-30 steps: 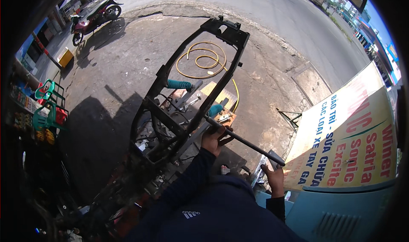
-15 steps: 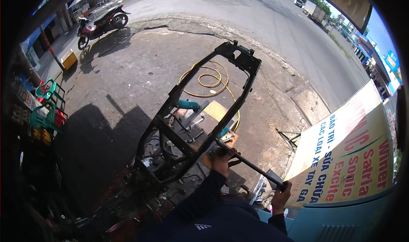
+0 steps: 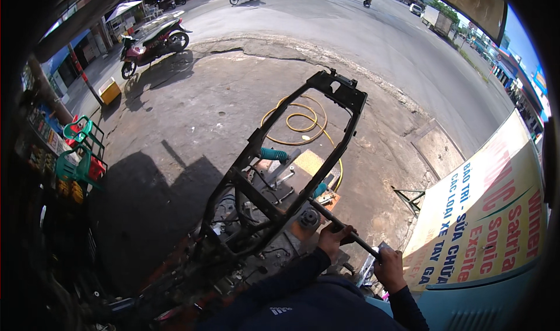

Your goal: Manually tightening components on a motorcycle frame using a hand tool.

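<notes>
My left hand (image 3: 335,237) is wrapped around a dark metal tube (image 3: 351,232), and my right hand (image 3: 389,267) grips it closer to its lower-right end. The tube's upper-left end meets the right rail of a black motorcycle frame (image 3: 282,209). Teal spring shock absorbers (image 3: 273,154) show inside and beside the frame. Beneath lie loose metal parts, a checker plate (image 3: 312,165) and, just left of my left hand, a round dark part (image 3: 308,218).
A coiled yellow hose (image 3: 291,137) lies on concrete beyond the frame. A large signboard (image 3: 437,237) stands close at right. Green chairs (image 3: 70,167), a yellow box (image 3: 109,90) and a parked scooter (image 3: 153,48) are at left. Riders and vehicles are on the road (image 3: 373,33).
My left hand has slid down the tube toward my right hand, uncovering the round dark part. The view has shifted, so the frame sits lower and further right. Riders have appeared on the road.
</notes>
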The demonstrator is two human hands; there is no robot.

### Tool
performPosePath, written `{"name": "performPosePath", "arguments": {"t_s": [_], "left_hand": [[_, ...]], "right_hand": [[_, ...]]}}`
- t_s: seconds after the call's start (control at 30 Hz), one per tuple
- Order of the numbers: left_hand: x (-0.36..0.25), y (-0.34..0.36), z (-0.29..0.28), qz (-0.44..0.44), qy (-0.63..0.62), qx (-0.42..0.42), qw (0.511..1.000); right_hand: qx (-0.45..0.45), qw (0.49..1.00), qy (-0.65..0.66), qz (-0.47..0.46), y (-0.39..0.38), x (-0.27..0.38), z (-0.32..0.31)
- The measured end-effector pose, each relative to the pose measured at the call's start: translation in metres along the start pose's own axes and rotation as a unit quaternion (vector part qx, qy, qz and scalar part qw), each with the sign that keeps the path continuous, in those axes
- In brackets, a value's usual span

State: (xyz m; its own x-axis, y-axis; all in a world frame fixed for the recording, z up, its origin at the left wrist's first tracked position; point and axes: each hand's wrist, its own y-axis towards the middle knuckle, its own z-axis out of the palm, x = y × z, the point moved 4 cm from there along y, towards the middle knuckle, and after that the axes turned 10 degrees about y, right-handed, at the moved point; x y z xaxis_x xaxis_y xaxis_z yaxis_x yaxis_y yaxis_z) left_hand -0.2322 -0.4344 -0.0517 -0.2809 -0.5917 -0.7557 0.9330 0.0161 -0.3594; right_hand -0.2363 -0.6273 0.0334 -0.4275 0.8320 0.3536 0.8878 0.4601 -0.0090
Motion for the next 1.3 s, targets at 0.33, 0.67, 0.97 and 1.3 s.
{"name": "performPosePath", "arguments": {"t_s": [0.33,0.67,0.97,1.3], "left_hand": [[-0.007,-0.006,0.001,0.01,-0.014,0.058,0.998],[0.0,-0.009,-0.007,0.054,-0.092,0.097,0.99],[-0.031,-0.022,0.004,0.018,-0.155,0.133,0.979],[-0.034,-0.025,-0.036,0.059,0.384,0.075,0.918]], "right_hand": [[0.249,0.851,0.415,0.205,0.016,-0.007,0.004],[0.501,0.698,0.459,0.228,0.059,0.001,-0.008],[0.418,0.781,0.448,0.12,0.067,0.01,0.004],[0.337,0.793,0.476,0.175,0.06,0.015,0.026]]}}
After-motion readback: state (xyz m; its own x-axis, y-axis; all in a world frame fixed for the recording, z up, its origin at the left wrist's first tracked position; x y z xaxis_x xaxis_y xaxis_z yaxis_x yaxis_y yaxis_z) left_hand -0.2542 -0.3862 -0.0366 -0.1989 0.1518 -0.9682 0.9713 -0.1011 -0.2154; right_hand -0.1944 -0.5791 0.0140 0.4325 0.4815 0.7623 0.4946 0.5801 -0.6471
